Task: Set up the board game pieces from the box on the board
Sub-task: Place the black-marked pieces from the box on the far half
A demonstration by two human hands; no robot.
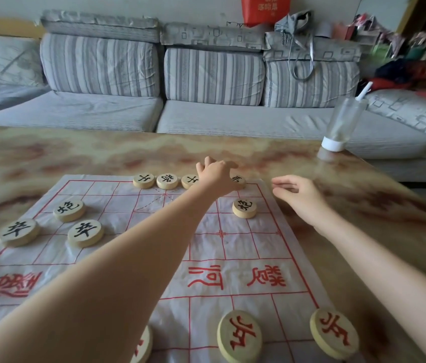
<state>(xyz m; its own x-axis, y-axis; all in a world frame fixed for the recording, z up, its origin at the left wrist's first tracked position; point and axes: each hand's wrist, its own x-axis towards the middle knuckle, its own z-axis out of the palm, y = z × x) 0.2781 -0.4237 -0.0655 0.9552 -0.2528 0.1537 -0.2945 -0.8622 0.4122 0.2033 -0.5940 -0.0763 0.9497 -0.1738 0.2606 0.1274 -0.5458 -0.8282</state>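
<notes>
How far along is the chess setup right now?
Partway. Done: black back-row pieces, two cannons, two soldiers and three red pieces sit on the board. In hand: the left hand reaches the back row, over a half-hidden piece; the right hand hovers open. Left: many points stand bare.

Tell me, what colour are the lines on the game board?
The lines are red, on a white board. The head view shows them best.

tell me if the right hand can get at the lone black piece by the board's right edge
Probably yes. The right hand hovers open just right of that piece, with only bare board between them; the left arm passes on its other side.
</notes>
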